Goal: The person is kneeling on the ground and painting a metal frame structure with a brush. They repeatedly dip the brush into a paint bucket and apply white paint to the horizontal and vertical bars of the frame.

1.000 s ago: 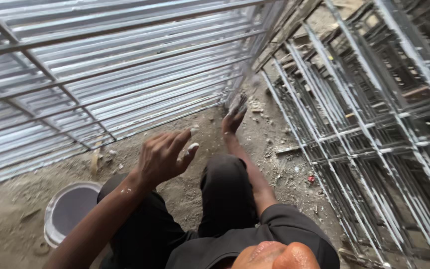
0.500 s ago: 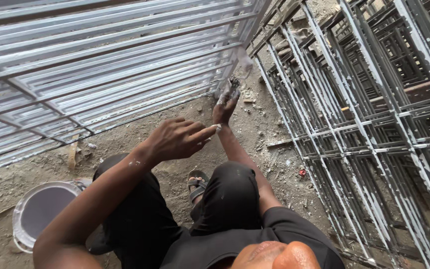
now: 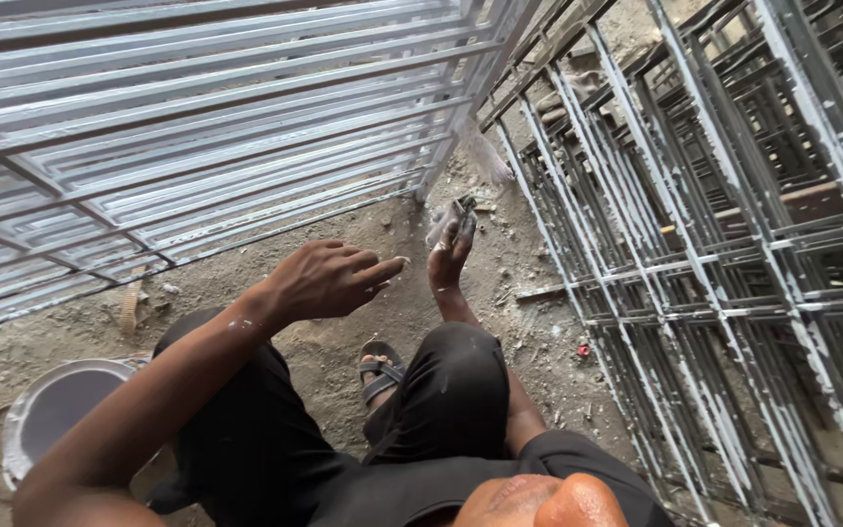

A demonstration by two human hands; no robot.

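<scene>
Our right hand [image 3: 453,256] is stretched forward, fingers wrapped round a paintbrush [image 3: 449,217] with its bristles at the foot of the grey metal frame [image 3: 246,127] ahead. Our left hand [image 3: 329,281] hangs in the air just left of it, loosely curled, gripping nothing. Below the hands: our knees in dark trousers and a sandal [image 3: 381,371] on the dirt. Paint bucket [image 3: 56,410] sits well down-left of the left hand. Stacked metal grilles [image 3: 714,244] stand right of the right hand.
</scene>
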